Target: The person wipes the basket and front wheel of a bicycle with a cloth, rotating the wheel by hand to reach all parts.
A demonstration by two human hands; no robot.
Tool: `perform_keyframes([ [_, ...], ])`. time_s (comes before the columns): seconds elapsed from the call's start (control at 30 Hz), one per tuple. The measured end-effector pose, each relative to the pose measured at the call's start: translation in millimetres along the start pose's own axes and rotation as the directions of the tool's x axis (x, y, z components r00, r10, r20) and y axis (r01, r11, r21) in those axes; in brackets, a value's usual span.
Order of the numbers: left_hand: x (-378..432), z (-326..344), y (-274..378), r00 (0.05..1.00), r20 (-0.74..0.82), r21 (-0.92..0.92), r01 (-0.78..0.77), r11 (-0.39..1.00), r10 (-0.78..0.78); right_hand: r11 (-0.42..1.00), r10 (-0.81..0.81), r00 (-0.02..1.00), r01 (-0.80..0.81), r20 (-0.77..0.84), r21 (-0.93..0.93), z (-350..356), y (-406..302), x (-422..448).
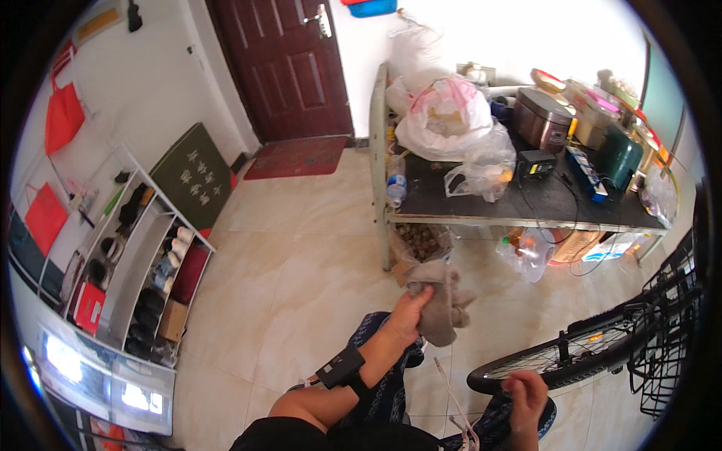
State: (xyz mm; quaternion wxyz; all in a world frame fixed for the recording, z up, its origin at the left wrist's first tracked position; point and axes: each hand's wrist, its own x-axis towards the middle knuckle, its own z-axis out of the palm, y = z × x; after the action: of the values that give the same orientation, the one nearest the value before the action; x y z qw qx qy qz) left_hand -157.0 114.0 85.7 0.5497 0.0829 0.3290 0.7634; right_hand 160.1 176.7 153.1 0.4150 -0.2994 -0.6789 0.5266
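Note:
My left hand grips a crumpled greyish-brown fabric item in front of me. Stubby, finger-like lobes stick out on its right side, as on a cloth glove, but its exact kind is unclear. A black device is strapped to my left forearm. Lower right, my right hand hovers with loosely bent fingers and no object visible in it. Just beyond it is a bicycle's front wheel. Pale cords dangle between my two arms, apart from the right hand. Dark patterned trousers cover my legs.
A black-topped table bears a white sack, a rice cooker and a power strip. Beneath stands a bag of round brown items. A shoe rack lines the left, near a brown door and red mat.

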Motion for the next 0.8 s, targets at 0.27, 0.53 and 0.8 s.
perform_keyframes([
  [0.27,88,-66,21,0.932,-0.321,-0.247,-0.255,0.935,0.17,0.942,0.232,0.862,-0.083,0.45,-0.326,53,65,27],
  [0.53,100,-97,18,0.83,-0.553,-0.065,-0.135,0.989,0.077,0.846,0.461,0.569,-0.05,0.681,-0.531,126,187,-53],
  [0.8,104,-140,18,0.826,-0.549,-0.071,-0.196,0.978,0.126,0.789,0.527,0.554,-0.039,0.644,-0.613,132,239,-69],
])
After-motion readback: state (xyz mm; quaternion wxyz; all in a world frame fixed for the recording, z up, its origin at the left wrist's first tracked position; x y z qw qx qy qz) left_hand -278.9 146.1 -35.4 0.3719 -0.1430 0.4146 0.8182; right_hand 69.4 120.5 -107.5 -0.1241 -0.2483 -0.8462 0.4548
